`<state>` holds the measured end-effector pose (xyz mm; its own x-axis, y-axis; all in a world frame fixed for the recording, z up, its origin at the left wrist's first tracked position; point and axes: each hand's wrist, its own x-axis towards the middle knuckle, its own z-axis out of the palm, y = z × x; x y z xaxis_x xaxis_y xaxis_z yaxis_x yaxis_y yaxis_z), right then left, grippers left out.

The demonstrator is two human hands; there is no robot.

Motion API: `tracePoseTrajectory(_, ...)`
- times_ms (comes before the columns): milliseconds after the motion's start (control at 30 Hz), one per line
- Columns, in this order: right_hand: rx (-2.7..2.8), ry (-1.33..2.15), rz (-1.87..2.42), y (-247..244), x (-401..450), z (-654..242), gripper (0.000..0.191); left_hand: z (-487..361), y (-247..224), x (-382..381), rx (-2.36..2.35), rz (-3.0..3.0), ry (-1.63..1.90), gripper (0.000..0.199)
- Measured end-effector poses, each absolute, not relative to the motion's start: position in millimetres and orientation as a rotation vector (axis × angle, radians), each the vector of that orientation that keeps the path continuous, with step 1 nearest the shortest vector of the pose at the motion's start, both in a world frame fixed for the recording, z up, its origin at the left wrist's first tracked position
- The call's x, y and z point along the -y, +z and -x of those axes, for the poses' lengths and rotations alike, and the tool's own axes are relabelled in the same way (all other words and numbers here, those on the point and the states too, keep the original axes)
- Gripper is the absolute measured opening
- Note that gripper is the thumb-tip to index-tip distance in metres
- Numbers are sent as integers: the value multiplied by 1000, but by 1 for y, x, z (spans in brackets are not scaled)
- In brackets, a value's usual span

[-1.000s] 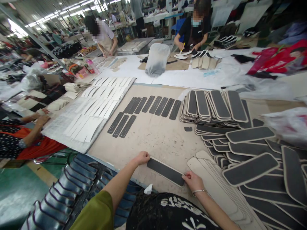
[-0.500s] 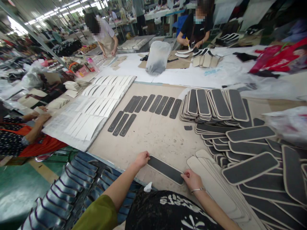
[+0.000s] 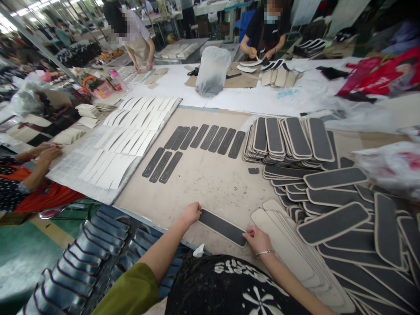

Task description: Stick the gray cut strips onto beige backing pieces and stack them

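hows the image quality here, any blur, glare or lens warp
Head view: left hand, right hand and held panel look fairly clear; head view, right edge: plastic bag looks soft; head view, lower left: pale sheen on blue pieces and floor; head view overall: apparent wide-angle stretch.

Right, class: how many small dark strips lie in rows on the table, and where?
11 small dark strips: eight side by side in the far row, three in the nearer row, towards the left. Any underneath would be hidden.
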<state>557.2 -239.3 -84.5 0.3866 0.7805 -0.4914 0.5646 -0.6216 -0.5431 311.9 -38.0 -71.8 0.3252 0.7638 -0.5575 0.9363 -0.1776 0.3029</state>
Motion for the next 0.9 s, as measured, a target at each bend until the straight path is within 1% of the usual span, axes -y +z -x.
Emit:
tracePoseTrajectory(533,1259,1059,2392,-88,237,-558,12,-315,-66,39,-1556,-1993,-403,11)
tracePoseTrajectory(800,1275,1058,2405,-89,238,-558,14,-306,-74,48,-1637,-2016,-215,17)
tracePoseTrajectory(900,1269,1065,2406,-90,238,-558,14,-296,-72,55,-1664,-2039,-108,12)
